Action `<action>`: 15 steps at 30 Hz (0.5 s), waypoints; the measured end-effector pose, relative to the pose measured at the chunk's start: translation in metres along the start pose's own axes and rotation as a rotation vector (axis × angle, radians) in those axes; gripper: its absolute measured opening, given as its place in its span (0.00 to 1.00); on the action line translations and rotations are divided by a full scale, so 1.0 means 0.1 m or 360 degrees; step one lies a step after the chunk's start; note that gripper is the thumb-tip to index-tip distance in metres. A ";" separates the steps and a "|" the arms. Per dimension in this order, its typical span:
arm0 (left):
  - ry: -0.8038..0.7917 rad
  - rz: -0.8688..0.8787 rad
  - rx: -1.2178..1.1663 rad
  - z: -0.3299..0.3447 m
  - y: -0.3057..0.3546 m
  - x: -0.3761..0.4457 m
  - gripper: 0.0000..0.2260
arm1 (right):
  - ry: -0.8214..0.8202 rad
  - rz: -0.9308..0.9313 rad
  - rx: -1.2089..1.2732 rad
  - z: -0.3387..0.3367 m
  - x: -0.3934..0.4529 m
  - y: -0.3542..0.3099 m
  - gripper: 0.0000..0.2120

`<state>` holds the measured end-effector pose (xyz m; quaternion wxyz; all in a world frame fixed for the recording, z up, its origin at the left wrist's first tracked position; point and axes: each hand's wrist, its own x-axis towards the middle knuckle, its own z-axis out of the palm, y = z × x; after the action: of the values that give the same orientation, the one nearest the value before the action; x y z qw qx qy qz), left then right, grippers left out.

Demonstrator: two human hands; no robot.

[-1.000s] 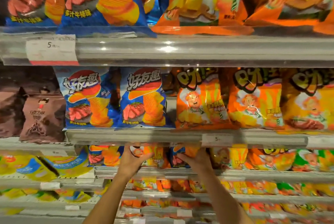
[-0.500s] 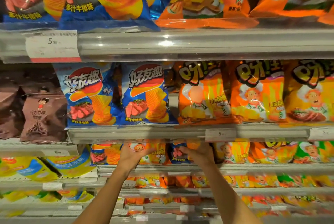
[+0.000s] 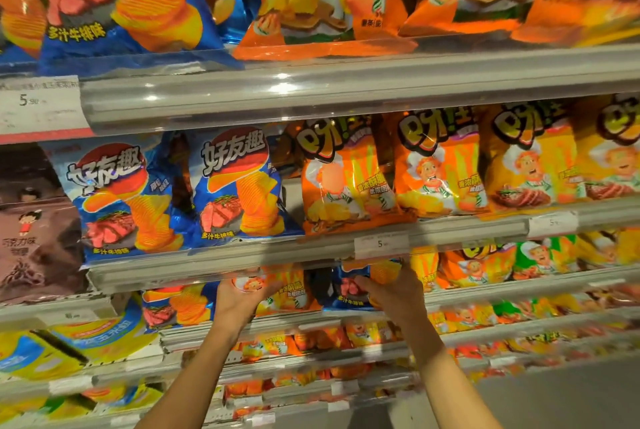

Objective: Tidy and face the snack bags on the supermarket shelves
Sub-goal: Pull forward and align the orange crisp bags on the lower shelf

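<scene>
Both hands reach up under the middle shelf rail to the shelf below. My left hand grips an orange snack bag with a cartoon chef on it. My right hand holds a blue chip bag standing just right of the orange one. The tops of both bags are hidden behind the rail. Another blue chip bag stands to the left of my left hand.
Above the hands, two blue chip bags and several orange chef bags stand upright. Brown bags sit far left, yellow bags lower left. More orange and green bags fill the right. Price tags hang on the rails.
The camera moved closer and tilted, so the shelves look larger and slanted. Both hands stay on the same two bags; the right hand has closed further around the blue bag.
</scene>
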<state>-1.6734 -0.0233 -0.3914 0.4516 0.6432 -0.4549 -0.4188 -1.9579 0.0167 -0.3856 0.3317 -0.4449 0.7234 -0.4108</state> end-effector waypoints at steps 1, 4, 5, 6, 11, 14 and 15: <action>0.0029 0.0032 0.0005 0.06 0.02 -0.02 0.27 | -0.0006 -0.0006 0.0044 -0.09 -0.02 0.04 0.26; -0.0055 0.0152 -0.0023 0.29 -0.01 -0.05 0.17 | -0.0052 -0.0016 0.0292 -0.32 -0.07 0.25 0.13; -0.0102 0.0152 -0.0049 0.38 -0.01 -0.06 0.16 | -0.0069 -0.0014 0.0366 -0.39 -0.08 0.29 0.13; -0.0144 0.0151 -0.0054 0.47 0.00 -0.06 0.16 | -0.0083 -0.0040 0.0362 -0.45 -0.06 0.37 0.14; -0.0276 0.0246 -0.0088 0.78 -0.03 -0.13 0.21 | -0.0022 0.0008 0.0425 -0.62 -0.02 0.61 0.16; -0.0359 0.0409 -0.0167 0.94 -0.11 -0.19 0.15 | 0.0030 0.0034 0.0436 -0.67 -0.03 0.72 0.19; -0.0357 0.0380 -0.0186 0.98 -0.10 -0.22 0.18 | 0.0038 0.0030 0.0446 -0.69 -0.03 0.75 0.20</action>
<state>-1.7699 -0.0201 -0.4218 0.4811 0.5066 -0.5504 -0.4570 -2.0423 0.0602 -0.4212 0.3860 -0.3824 0.6669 -0.5099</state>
